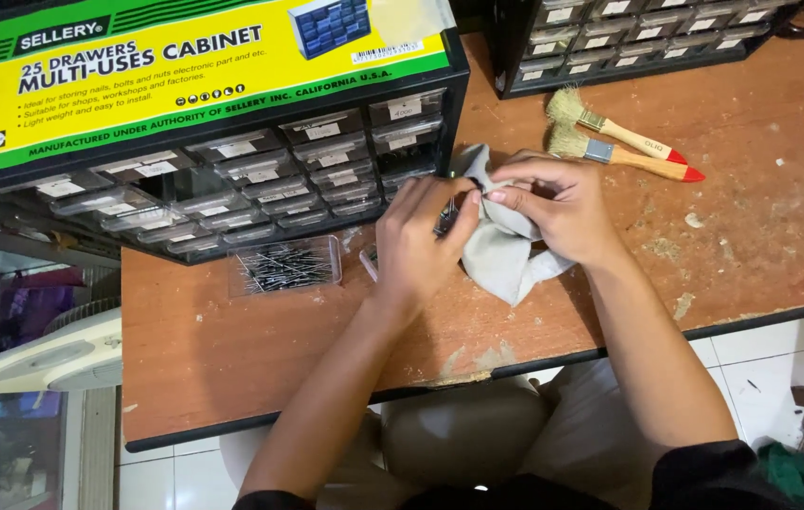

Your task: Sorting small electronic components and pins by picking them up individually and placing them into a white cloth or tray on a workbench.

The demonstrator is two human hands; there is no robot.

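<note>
Near edge: brown counter (pixel 232 368), worn & chipped along the front, person's knees below it. Just past that, both hands meet at mid-counter over a pale grey cloth (pixel 501 255). Left hand (pixel 416 250) is curled, fingers closed around sth small & dark w/ the cloth bunched against it; can't tell what the dark thing is. Right hand (pixel 558 208) pinches a fold of the same cloth, thumb & forefinger tight together, fingertips touching the left hand's. Cloth hangs out under the right palm onto the counter.

Left of the hands: clear plastic drawer (pixel 289 267) lying flat, full of thin dark pins or nails.

Behind that: black cabinet (pixel 232 179) w/ rows of small clear drawers, white paper tags on some fronts. On its top a big rectangular label (pixel 204 76), yellow w/ green bands, small picture of a blue cabinet at its right.

Right rear: two wooden-handled brushes (pixel 624 146) w/ red tips, side by side. Farthest back, a second drawer cabinet (pixel 629 42).
</note>
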